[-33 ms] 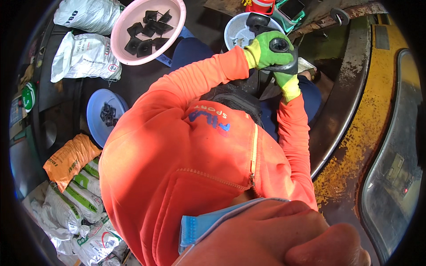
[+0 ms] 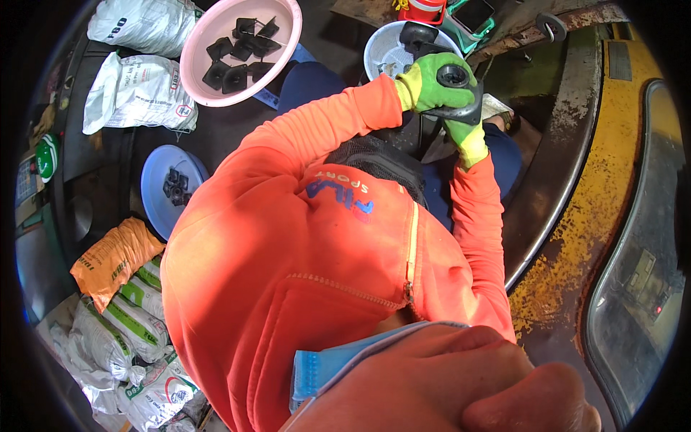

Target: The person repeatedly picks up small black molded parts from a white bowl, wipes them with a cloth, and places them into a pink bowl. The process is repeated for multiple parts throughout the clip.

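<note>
A black moulded part (image 2: 466, 109) with a round collar is between my two hands, near the top of the view right of centre. My left hand (image 2: 426, 81), in a green and yellow glove, lies over it with fingers bent round the collar. From below, my right hand (image 2: 468, 137) grips the same part in a matching glove; its fingertips are hidden behind the part. Just beyond my left hand stands a light blue perforated basket (image 2: 383, 52) with another black part (image 2: 419, 34) in it.
A pink basin (image 2: 194, 79) holds several black parts. Further left, a blue basin (image 2: 155, 205) has smaller dark pieces. Sacks (image 2: 140, 93) are stacked along the left side. A red container (image 2: 421, 10) stands beyond the basket. A rusty yellow machine frame (image 2: 576, 252) borders my right.
</note>
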Tool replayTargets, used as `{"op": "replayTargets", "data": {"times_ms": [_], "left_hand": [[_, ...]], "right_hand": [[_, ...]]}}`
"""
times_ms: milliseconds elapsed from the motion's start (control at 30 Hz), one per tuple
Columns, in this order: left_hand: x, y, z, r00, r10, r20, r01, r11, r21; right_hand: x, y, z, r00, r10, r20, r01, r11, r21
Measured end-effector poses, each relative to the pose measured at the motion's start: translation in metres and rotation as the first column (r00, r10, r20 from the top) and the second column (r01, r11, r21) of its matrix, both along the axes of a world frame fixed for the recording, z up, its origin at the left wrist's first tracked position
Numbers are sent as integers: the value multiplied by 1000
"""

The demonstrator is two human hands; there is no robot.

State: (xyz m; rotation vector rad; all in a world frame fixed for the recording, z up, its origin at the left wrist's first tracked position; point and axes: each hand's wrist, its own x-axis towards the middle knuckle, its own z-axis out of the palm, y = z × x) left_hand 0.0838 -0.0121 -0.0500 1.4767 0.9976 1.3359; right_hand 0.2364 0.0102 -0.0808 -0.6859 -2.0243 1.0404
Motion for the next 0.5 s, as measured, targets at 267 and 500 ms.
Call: {"op": "replayTargets", "data": {"times_ms": [267, 500], "left_hand": [[-43, 29, 0, 779, -626, -33, 624, 779, -57], [-39, 31, 12, 927, -353, -128, 341, 934, -110]], "right_hand": [[-3, -28, 10, 918, -99, -384, -285, 508, -813], [-11, 10, -16, 958, -273, 82, 252, 946, 206]]}}
